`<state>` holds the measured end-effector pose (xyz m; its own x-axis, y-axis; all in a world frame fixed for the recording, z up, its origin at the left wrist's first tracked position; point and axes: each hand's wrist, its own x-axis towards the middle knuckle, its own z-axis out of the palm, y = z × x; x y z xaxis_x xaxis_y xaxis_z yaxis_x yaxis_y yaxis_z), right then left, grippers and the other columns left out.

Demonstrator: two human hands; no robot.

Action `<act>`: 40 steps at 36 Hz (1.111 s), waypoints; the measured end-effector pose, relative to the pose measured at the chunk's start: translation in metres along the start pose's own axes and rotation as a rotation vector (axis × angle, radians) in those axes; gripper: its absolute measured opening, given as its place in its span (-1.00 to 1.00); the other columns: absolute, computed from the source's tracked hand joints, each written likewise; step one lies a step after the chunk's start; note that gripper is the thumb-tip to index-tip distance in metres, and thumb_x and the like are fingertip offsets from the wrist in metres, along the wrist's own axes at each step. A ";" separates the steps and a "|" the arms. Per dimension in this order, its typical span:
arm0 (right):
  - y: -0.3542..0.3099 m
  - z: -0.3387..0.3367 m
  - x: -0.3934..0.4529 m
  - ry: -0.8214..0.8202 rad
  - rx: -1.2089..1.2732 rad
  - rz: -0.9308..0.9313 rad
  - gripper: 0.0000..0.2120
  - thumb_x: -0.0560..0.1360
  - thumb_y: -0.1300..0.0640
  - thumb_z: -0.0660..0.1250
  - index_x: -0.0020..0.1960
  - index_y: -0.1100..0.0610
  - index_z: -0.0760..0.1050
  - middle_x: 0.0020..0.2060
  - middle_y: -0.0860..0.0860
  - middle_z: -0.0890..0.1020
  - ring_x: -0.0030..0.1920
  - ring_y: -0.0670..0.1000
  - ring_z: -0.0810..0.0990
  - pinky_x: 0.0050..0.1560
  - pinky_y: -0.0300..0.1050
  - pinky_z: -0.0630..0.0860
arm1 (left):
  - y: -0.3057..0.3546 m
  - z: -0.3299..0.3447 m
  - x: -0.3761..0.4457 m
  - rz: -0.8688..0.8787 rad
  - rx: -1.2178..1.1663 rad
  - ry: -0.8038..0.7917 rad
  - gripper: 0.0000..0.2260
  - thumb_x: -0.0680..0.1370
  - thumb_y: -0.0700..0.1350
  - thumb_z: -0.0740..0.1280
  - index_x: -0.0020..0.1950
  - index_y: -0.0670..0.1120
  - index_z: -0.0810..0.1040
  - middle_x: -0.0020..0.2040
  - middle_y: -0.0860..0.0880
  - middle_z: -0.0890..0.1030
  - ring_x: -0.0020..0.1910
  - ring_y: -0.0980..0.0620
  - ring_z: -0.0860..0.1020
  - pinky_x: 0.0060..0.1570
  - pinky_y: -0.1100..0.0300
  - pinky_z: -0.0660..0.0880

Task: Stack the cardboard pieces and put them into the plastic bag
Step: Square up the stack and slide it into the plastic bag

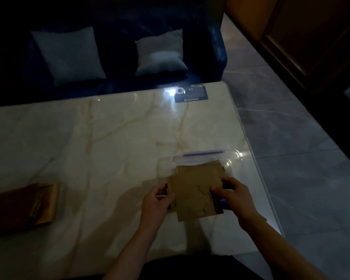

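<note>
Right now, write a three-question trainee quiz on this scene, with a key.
1. True or false: both the left hand and the right hand grip the cardboard.
2. Where does the bag lie relative to the cardboard? A) behind and partly under it B) on the sofa C) at the table's left end
3. Fill in: the dark card lies at the table's far ____ corner.

Key: 1 true; 2 A; 3 right.
</note>
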<state>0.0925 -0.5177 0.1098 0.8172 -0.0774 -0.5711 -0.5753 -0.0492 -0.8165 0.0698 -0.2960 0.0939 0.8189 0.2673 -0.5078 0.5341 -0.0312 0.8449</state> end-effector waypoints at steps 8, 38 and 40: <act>0.015 -0.019 0.038 0.091 -0.140 0.016 -0.56 0.45 0.06 0.47 0.30 0.04 0.50 0.04 0.02 0.62 -0.04 0.04 0.65 -0.07 -0.05 0.63 | 0.009 0.049 0.024 0.028 0.191 0.091 -0.73 0.45 -0.22 0.41 0.15 -0.10 0.61 -0.08 -0.03 0.66 -0.17 0.07 0.62 -0.24 0.29 0.57; 0.029 -0.009 0.104 0.140 -0.606 0.078 -0.78 0.53 0.07 0.35 0.10 0.17 0.58 -0.06 0.12 0.67 -0.10 0.07 0.65 -0.05 -0.08 0.58 | 0.020 0.098 0.067 -0.242 0.419 -0.134 -0.35 0.53 -0.08 0.29 0.56 -0.04 0.07 0.42 -0.16 0.39 0.35 -0.18 0.41 0.32 -0.10 0.42; 0.029 -0.007 0.104 0.146 -0.616 0.064 -0.81 0.53 0.07 0.35 0.04 0.17 0.59 -0.08 0.11 0.67 -0.11 0.07 0.65 -0.07 -0.09 0.58 | 0.019 0.098 0.069 -0.260 0.435 -0.137 -0.37 0.53 -0.07 0.29 0.55 -0.07 0.12 0.43 -0.17 0.37 0.36 -0.18 0.40 0.31 -0.10 0.43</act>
<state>0.1607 -0.5339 0.0268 0.7924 -0.2322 -0.5641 -0.5731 -0.6001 -0.5581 0.1569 -0.3728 0.0589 0.6521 0.1924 -0.7333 0.7374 -0.3853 0.5547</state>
